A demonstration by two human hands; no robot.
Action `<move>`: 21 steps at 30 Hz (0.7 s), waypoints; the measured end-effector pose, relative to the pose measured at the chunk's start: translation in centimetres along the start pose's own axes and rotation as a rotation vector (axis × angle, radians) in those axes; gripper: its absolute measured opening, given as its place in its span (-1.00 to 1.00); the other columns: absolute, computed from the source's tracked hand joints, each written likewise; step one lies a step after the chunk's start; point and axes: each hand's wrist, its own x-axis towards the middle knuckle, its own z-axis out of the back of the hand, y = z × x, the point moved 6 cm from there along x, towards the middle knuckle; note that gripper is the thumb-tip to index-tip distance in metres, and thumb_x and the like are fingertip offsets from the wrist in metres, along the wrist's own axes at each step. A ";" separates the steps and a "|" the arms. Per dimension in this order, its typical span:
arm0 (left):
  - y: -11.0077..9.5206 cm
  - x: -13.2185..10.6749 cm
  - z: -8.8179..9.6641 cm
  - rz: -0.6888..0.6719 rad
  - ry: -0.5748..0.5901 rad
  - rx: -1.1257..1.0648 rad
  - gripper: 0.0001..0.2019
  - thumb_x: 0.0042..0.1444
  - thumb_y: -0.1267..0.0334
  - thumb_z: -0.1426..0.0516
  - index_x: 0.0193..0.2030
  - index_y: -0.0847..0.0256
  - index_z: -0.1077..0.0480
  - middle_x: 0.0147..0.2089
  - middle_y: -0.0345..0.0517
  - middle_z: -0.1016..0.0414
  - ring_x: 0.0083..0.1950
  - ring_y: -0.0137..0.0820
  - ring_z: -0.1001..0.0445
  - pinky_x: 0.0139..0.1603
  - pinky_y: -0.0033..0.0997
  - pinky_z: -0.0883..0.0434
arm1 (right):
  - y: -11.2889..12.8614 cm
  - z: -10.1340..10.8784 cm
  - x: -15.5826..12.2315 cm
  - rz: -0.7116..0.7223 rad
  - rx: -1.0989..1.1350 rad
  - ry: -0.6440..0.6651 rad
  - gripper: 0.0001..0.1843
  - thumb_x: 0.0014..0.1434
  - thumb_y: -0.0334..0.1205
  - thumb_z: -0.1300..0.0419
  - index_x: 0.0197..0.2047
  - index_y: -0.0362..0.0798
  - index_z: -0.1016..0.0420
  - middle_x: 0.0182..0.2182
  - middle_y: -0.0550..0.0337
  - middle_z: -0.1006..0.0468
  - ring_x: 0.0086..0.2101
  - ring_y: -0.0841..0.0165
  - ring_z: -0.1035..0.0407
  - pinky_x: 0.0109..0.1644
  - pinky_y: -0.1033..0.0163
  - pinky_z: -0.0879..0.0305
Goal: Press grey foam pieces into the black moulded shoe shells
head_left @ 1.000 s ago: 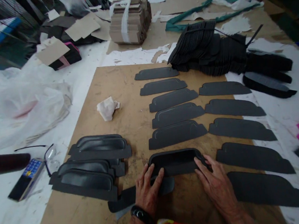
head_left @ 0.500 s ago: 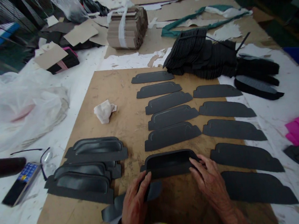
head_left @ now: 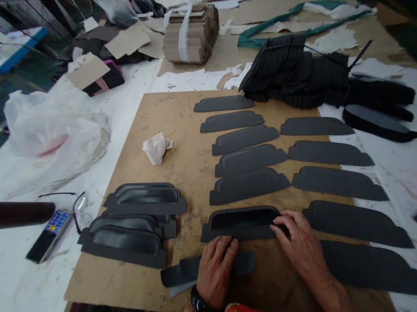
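A black shaped panel (head_left: 243, 232) with a raised, curved rim lies in front of me on the brown board. My right hand (head_left: 300, 246) has thumb and fingers closed round its right end. Palm down, my left hand (head_left: 217, 269) rests with its fingers laid out at the panel's lower edge; some fingertips are hard to see. Under and beside that hand are loose dark strips (head_left: 181, 272). Flat black panels (head_left: 249, 185) lie in two columns beyond and to the right. Rimmed panels (head_left: 135, 243) overlap in a pile on the left.
A crumpled white cloth (head_left: 156, 148) sits on the brown board (head_left: 179, 164). Bundled black pieces (head_left: 293, 75) and tied cardboard (head_left: 190, 36) stand at the back. On the left are a plastic bag (head_left: 53, 137), glasses (head_left: 80, 209), a device with blue keys (head_left: 49, 236) and a dark bar (head_left: 13, 212).
My left hand has moved right along the panel's lower edge, off its left end. My right hand stays at the right end. The whole view has shifted slightly.
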 end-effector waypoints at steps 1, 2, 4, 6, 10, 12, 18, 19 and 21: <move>0.1 0.0 0.1 -0.001 -0.003 -0.013 -0.57 0.13 0.47 0.12 0.14 0.22 -0.23 0.03 0.04 -0.33 0.05 -0.27 -0.23 0.01 -0.25 -0.30 | -0.1 0.0 0.1 -0.015 0.021 0.009 -0.71 0.19 -0.02 -0.02 -0.28 -0.04 -0.42 -0.19 0.06 -0.36 -0.13 0.26 -0.26 -0.05 0.12 -0.24; 0.1 0.0 0.3 -0.001 -0.005 -0.034 -0.55 0.11 0.49 0.12 0.14 0.22 -0.24 0.01 0.03 -0.35 0.04 -0.28 -0.25 0.01 -0.27 -0.31 | -0.3 0.1 0.2 -0.038 0.045 0.011 -0.72 0.18 -0.02 -0.03 -0.26 -0.04 -0.41 -0.20 0.07 -0.36 -0.14 0.27 -0.27 -0.07 0.13 -0.26; 0.4 0.1 0.8 0.026 -0.019 -0.080 -0.49 0.03 0.55 0.12 0.14 0.21 -0.23 -0.03 0.01 -0.37 0.00 -0.31 -0.29 -0.02 -0.30 -0.33 | -0.6 0.3 0.3 -0.093 0.098 -0.008 -0.71 0.19 -0.03 -0.02 -0.20 -0.05 -0.40 -0.19 0.07 -0.36 -0.17 0.30 -0.29 -0.11 0.16 -0.28; 1.0 0.1 1.6 0.096 -0.049 -0.110 -0.40 -0.08 0.60 0.13 0.15 0.18 -0.22 -0.07 -0.03 -0.40 -0.07 -0.36 -0.35 -0.06 -0.34 -0.37 | -0.8 0.6 0.5 -0.125 0.141 -0.041 -0.70 0.21 -0.06 0.01 -0.15 -0.07 -0.38 -0.18 0.05 -0.37 -0.17 0.31 -0.30 -0.13 0.17 -0.29; 2.2 0.3 3.4 0.247 -0.055 -0.153 -0.25 -0.28 0.62 0.13 0.16 0.15 -0.19 -0.04 -0.09 -0.41 -0.05 -0.41 -0.40 -0.05 -0.43 -0.39 | -1.0 1.4 0.6 -0.132 0.187 -0.102 -0.70 0.21 -0.10 0.03 -0.12 -0.09 -0.37 -0.19 0.03 -0.40 -0.15 0.28 -0.29 -0.09 0.13 -0.27; 2.6 0.7 4.3 0.276 -0.066 -0.187 -0.30 -0.26 0.61 0.12 0.11 0.17 -0.24 -0.03 -0.10 -0.43 -0.02 -0.39 -0.41 -0.02 -0.42 -0.39 | -1.2 1.7 0.6 -0.162 0.205 -0.131 -0.70 0.20 -0.11 0.02 -0.12 -0.09 -0.38 -0.19 0.02 -0.41 -0.15 0.27 -0.29 -0.07 0.12 -0.25; 4.1 2.4 5.6 0.384 -0.127 -0.315 -0.72 0.10 0.26 0.01 -0.07 0.07 -0.40 -0.30 -0.22 -0.55 -0.39 -0.42 -0.52 -0.36 -0.51 -0.48 | -2.4 1.3 0.5 -0.416 0.510 -0.107 -0.67 0.18 -0.08 0.03 -0.14 -0.11 -0.39 -0.23 0.04 -0.44 -0.21 0.31 -0.34 -0.10 0.18 -0.28; 4.1 2.9 5.6 0.388 -0.128 -0.322 -0.74 0.08 0.19 -0.02 -0.11 0.05 -0.42 -0.32 -0.24 -0.55 -0.38 -0.39 -0.53 -0.37 -0.50 -0.49 | -2.6 1.1 0.5 -0.464 0.581 -0.096 -0.65 0.19 -0.07 0.04 -0.12 -0.11 -0.38 -0.22 0.05 -0.44 -0.21 0.33 -0.34 -0.11 0.20 -0.29; 3.8 3.8 4.9 0.417 -0.076 -0.387 -0.73 0.07 0.08 -0.03 -0.17 0.04 -0.46 -0.36 -0.22 -0.55 -0.41 -0.37 -0.52 -0.44 -0.48 -0.48 | -2.7 1.2 0.4 -0.536 0.674 -0.097 -0.62 0.18 -0.03 0.02 -0.10 -0.11 -0.37 -0.21 0.05 -0.45 -0.23 0.34 -0.35 -0.13 0.22 -0.29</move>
